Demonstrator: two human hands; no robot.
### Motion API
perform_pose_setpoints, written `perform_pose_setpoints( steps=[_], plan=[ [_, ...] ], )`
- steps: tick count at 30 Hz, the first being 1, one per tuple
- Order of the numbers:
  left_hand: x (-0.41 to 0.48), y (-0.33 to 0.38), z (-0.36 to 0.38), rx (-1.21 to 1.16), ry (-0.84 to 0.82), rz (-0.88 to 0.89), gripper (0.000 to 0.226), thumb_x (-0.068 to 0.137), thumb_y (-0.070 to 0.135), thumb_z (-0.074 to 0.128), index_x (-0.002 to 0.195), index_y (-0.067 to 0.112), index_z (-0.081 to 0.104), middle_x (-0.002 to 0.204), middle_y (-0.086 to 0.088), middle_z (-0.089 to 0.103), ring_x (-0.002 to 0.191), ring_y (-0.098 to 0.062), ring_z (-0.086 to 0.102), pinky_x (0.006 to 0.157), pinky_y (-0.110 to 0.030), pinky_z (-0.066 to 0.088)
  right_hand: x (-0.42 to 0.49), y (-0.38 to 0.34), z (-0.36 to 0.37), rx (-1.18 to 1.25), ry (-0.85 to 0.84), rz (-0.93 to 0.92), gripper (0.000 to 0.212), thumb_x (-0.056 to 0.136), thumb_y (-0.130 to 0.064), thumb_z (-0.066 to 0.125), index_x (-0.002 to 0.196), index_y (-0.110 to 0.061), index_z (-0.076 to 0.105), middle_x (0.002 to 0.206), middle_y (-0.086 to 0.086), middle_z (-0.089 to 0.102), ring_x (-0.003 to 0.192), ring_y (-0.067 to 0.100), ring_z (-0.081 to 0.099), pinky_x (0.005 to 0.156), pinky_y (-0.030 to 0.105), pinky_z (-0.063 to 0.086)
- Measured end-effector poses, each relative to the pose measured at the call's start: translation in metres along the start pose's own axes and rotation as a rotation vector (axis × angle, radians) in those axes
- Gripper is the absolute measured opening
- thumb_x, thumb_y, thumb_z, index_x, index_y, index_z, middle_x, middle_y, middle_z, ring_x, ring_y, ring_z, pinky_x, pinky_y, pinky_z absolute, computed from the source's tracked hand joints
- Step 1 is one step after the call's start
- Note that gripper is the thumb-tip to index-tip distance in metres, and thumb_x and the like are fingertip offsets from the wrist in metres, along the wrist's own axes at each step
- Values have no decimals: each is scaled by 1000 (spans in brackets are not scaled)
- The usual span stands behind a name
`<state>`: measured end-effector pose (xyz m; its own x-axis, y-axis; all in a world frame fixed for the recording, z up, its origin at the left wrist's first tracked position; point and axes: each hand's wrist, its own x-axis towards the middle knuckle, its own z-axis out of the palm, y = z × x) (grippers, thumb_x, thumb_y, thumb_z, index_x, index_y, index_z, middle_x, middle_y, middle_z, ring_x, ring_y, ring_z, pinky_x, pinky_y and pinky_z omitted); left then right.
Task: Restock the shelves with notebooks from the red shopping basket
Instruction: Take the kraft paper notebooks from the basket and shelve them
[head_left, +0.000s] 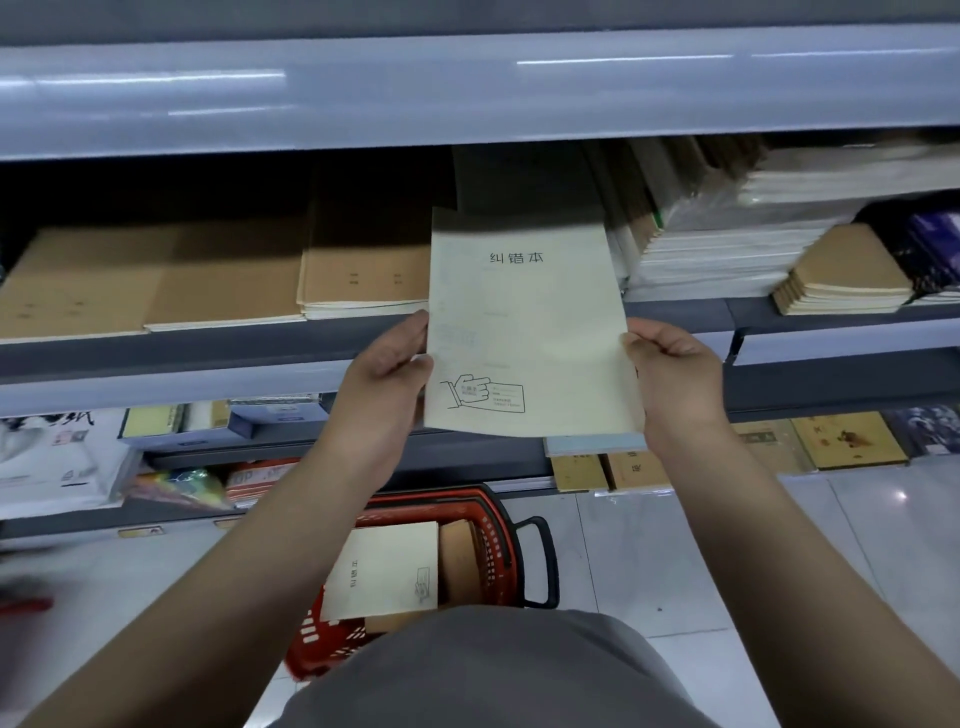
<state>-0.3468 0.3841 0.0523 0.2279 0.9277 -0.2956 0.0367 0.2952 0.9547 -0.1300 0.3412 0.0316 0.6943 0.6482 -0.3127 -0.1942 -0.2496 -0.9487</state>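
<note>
A pale cream notebook (527, 332) is held upright at the centre of the view, in front of the middle shelf (171, 358). Its cover carries three printed characters near the top and a line drawing of a hand with a card near the bottom. The left hand (387, 379) grips its left edge at about 9 o'clock, with the thumb laid over the cover; the right hand (675, 374) grasps its right edge at about 3 o'clock, fingers curled around the edge.

On the middle shelf, at 10 o'clock, flat stacks of brown kraft notebooks (358, 275) are laid side by side. At 2 o'clock, white wrapped stacks (727, 260) and a smaller pile of kraft-covered pads (847, 280) are seen. Overhead, at 12 o'clock, the glossy grey front of an upper shelf (467, 88) reflects strip lights.

At 6 o'clock, the red shopping basket (493, 535) stands on the pale tiled floor (701, 561), its black handle (543, 561) folded to the right. Another cream notebook (384, 571) of the same design lies on top inside it, with brown covers beside and beneath. The basket is partly hidden by the person's grey shirt (493, 675).

On the lowest shelf, at 8 o'clock, white packets (57, 457) and colourful items are kept; at 4 o'clock, further kraft and yellow-brown booklets (847, 441) are displayed.
</note>
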Motion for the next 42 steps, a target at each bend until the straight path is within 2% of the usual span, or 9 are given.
perform_pose_setpoints(
  steps=[7,13,21,26,29,33,35,38,42],
  plan=[
    [7,-9,11,70,-46,46,51,98,-5,45,121,36,62,119,14,69,113,-12,65,92,-34,54,29,2,2,-16,50,29,14,92,-5,61,101,-11,70,81,-11,65,66,-5,57,60,2,46],
    [9,-17,22,434,-142,156,71,84,1,67,139,36,39,119,22,62,114,8,55,83,-6,47,43,5,11,-118,51,-80,16,95,-6,54,105,-9,66,85,-9,62,73,-4,56,66,-1,42],
    [25,-38,32,575,-32,121,86,89,2,60,153,38,14,143,17,47,123,-10,52,83,-13,52,37,9,-1,-389,-147,-377,34,92,-10,62,125,-17,58,122,-9,52,106,0,50,83,-4,33],
    [34,-36,41,610,45,93,87,92,2,58,157,31,6,147,17,38,126,-12,48,70,3,42,39,12,-17,-650,-383,-470,65,83,-21,76,141,-17,46,152,-5,35,138,5,31,107,10,24],
    [40,-37,42,631,76,90,84,94,3,58,157,28,7,150,10,39,129,-11,44,70,6,40,49,13,-24,-833,-462,-468,74,81,-21,78,145,-17,41,159,-4,22,142,9,29,102,5,16],
    [46,-39,45,619,114,136,72,94,8,59,155,26,24,148,11,43,131,-5,44,107,-24,42,62,17,-24,-763,-329,-557,59,80,-12,78,135,-11,55,150,2,41,132,15,43,104,11,28],
    [47,-37,50,604,142,141,66,95,9,59,152,28,31,141,14,47,117,4,48,99,-14,41,68,19,-22,-664,-222,-586,44,78,-8,79,119,-6,64,129,2,51,110,17,58,100,23,45],
    [48,-34,56,631,205,187,58,97,9,55,147,32,39,124,11,50,94,20,52,76,3,40,77,20,-17,-609,-111,-609,20,79,-4,77,97,-2,68,107,-2,48,74,2,58,82,7,45],
    [50,-29,55,626,241,206,49,96,8,51,138,33,51,127,9,55,90,22,53,71,3,43,84,27,-13,-616,-54,-700,14,82,4,72,95,1,71,105,9,55,76,13,61,81,9,44]
  ],
)
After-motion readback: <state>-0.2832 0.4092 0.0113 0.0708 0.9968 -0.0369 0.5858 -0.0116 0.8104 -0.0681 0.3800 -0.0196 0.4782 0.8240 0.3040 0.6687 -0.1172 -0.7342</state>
